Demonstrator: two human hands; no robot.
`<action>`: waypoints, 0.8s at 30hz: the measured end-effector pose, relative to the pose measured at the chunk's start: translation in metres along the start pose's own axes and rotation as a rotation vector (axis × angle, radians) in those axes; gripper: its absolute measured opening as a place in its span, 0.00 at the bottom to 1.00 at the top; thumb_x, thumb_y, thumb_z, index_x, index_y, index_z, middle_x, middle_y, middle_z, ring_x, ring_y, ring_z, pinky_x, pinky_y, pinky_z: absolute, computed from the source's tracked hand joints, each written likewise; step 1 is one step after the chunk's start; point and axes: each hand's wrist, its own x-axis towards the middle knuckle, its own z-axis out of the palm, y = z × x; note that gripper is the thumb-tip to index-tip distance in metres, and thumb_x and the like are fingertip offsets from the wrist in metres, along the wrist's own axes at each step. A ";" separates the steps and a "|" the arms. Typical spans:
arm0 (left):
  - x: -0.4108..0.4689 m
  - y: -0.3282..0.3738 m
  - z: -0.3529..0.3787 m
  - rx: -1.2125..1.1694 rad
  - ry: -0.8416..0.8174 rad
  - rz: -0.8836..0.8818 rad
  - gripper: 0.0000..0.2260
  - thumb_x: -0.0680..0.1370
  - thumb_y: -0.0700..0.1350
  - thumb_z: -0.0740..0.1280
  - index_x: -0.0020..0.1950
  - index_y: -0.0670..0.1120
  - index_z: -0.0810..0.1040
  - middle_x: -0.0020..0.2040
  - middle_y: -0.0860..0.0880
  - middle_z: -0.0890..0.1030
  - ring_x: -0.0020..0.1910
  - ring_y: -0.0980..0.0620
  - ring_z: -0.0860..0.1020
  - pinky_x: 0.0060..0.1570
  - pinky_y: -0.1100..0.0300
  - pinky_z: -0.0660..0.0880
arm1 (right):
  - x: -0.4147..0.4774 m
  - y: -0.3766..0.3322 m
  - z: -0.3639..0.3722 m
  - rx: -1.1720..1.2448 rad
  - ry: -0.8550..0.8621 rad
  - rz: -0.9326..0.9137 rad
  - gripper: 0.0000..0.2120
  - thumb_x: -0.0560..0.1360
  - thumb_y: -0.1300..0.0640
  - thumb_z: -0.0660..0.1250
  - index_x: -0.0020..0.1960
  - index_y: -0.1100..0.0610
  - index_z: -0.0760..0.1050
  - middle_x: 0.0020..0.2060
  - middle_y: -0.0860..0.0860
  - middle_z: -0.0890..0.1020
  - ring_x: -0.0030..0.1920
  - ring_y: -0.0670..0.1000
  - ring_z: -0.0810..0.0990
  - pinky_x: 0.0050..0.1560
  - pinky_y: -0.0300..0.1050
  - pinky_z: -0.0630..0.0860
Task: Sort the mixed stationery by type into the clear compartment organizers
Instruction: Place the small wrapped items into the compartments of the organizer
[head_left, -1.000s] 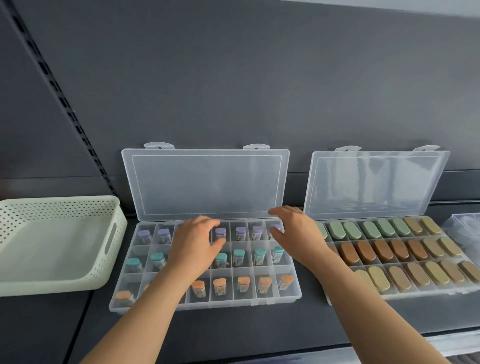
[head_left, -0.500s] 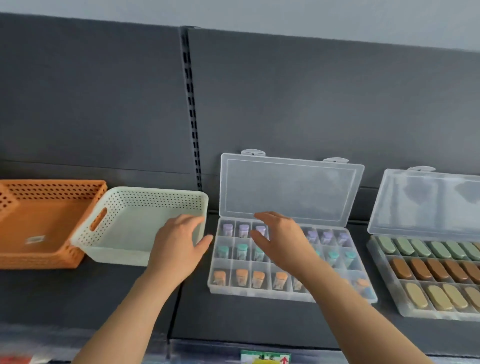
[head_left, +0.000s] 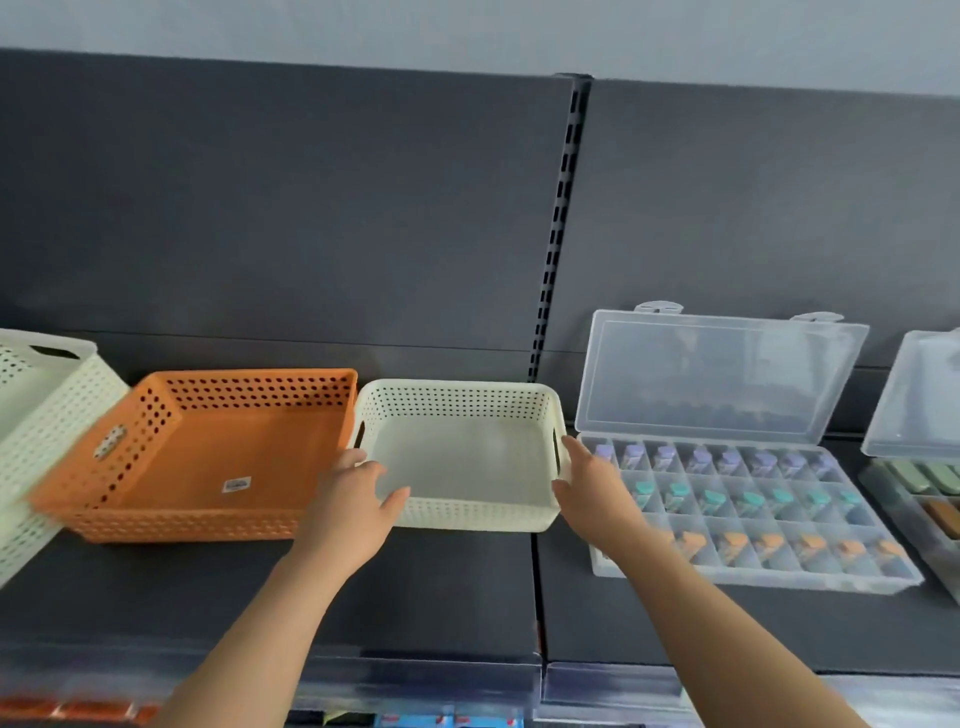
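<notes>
A clear compartment organizer (head_left: 753, 578) lies on the dark shelf at the right with its lid (head_left: 722, 374) propped open. Its rows hold small purple, teal and orange items. A second clear organizer (head_left: 906, 415) with green and brown pieces shows at the right edge. An empty pale perforated basket (head_left: 467, 519) stands left of the first organizer. My left hand (head_left: 353, 493) lies with spread fingers at the basket's front-left corner. My right hand (head_left: 587, 480) is flat beside its right wall, near the handle slot. Neither hand holds anything.
An empty orange perforated basket (head_left: 208, 467) sits touching the pale one on its left. Another pale basket (head_left: 36, 415) is tilted at the far left. A slotted upright (head_left: 558, 234) runs up the dark back panel. Product packs show below the shelf edge (head_left: 415, 670).
The view has swung left. Both hands left the first organizer and came to the two sides of the pale basket; the orange basket and the far-left basket came into view.
</notes>
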 end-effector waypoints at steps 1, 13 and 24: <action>0.000 -0.001 0.000 -0.006 -0.010 0.011 0.23 0.79 0.57 0.61 0.69 0.45 0.71 0.73 0.50 0.62 0.68 0.51 0.69 0.62 0.56 0.71 | -0.002 0.001 0.001 0.042 0.018 0.022 0.28 0.77 0.66 0.55 0.76 0.54 0.56 0.38 0.48 0.75 0.36 0.51 0.77 0.35 0.46 0.75; -0.040 0.018 -0.029 -0.191 0.195 0.036 0.28 0.79 0.55 0.62 0.75 0.44 0.63 0.77 0.47 0.55 0.75 0.48 0.57 0.70 0.53 0.61 | -0.037 0.007 -0.038 0.108 0.228 -0.077 0.25 0.75 0.67 0.53 0.69 0.53 0.69 0.43 0.53 0.82 0.37 0.57 0.82 0.41 0.55 0.81; -0.108 -0.041 -0.113 -0.245 0.480 -0.115 0.26 0.78 0.53 0.64 0.73 0.43 0.65 0.70 0.48 0.66 0.69 0.50 0.65 0.64 0.55 0.65 | -0.057 -0.096 -0.020 0.186 0.188 -0.434 0.15 0.71 0.63 0.54 0.47 0.50 0.75 0.38 0.56 0.82 0.39 0.62 0.80 0.35 0.62 0.80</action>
